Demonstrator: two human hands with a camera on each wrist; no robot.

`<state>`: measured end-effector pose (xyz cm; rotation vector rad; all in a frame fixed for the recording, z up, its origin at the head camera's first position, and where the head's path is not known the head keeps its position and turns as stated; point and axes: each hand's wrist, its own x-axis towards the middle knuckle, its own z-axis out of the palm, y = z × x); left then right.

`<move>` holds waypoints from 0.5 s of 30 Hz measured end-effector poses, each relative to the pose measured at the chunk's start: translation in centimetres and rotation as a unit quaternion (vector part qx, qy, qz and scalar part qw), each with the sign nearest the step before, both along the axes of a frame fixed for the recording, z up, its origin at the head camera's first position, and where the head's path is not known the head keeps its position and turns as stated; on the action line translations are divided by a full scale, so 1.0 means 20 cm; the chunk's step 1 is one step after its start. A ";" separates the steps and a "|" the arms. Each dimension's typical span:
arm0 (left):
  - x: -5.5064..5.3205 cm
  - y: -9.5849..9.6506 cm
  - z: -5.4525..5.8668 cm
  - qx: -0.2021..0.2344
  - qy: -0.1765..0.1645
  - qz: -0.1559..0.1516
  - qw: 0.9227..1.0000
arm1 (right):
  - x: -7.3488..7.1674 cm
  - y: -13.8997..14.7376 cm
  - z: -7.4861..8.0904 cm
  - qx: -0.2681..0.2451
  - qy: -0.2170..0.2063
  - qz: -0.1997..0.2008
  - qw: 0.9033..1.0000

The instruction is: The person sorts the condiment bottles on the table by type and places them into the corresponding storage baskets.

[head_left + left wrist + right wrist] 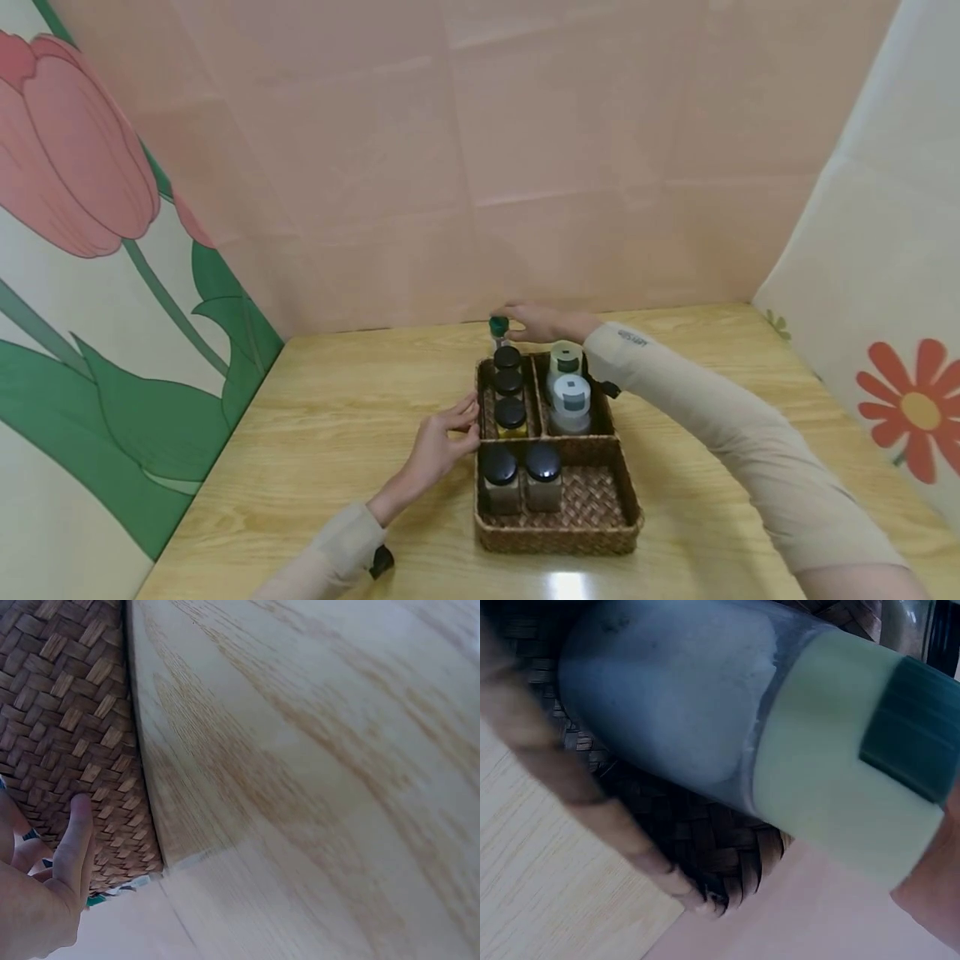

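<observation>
A woven basket [555,542] with compartments stands on the table. My left hand [442,442] touches its left side; in the left wrist view one straight finger [73,844] lies against the woven wall [67,712]. Beyond the basket's far left corner, my right hand [543,322] holds a small green-capped bottle [498,327] by its cap; the bottle's lower part is hidden. Black-capped jars [510,412] stand in a row in the far left compartment. A pale-green-capped bottle [832,742] and a white-capped bottle [572,396] occupy the far right one.
Two more black-capped jars [543,475] stand at the left of the near compartment. The wooden table [337,400] meets a pink backdrop [465,208] behind, with flower-printed sheets [885,250] at both sides.
</observation>
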<state>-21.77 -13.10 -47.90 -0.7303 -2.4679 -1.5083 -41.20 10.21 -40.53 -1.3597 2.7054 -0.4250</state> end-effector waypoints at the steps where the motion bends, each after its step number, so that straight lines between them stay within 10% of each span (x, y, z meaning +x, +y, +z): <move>1: 0.00 0.00 0.00 -0.002 0.001 0.000 1.000 | 0.00 0.00 0.00 0.001 0.000 -0.001 1.000; 15: 0.02 0.01 0.01 -0.005 -0.002 -0.004 1.000 | 0.01 -0.02 -0.03 -0.036 0.017 -0.024 0.999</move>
